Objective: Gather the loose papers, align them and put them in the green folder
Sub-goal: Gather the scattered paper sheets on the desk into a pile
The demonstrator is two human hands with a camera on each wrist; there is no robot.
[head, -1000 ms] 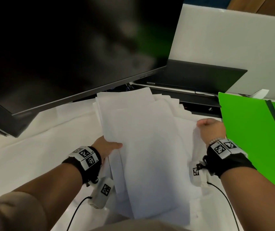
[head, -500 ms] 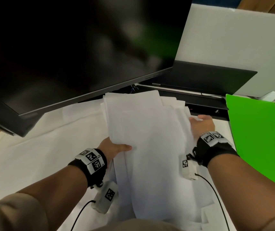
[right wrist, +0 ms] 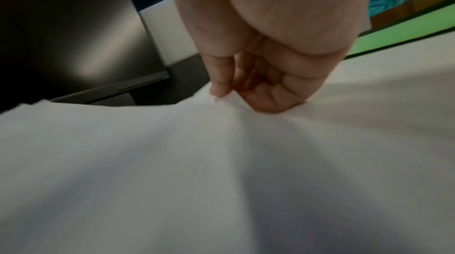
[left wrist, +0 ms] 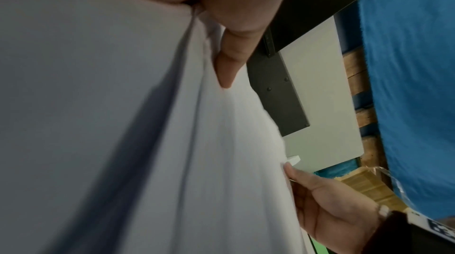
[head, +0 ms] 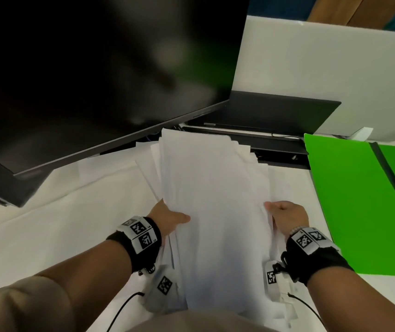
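A stack of white papers (head: 213,212) is held between both hands in front of me, its far edges still fanned and uneven. My left hand (head: 170,218) grips the stack's left edge, thumb on top, fingers under the sheets (left wrist: 216,141). My right hand (head: 285,215) pinches the right edge; in the right wrist view its thumb and curled fingers (right wrist: 258,91) clamp the paper (right wrist: 221,170). The green folder (head: 359,200) lies open on the table to the right, apart from the hands.
A large dark monitor (head: 83,80) leans over the far left of the white-covered table (head: 48,224). A black laptop (head: 263,111) and a white board (head: 323,68) stand behind the papers. Cables trail from both wrist cameras.
The right hand slid toward me along the stack's right edge and now sits level with the left. The sheets have closed into a narrower stack.
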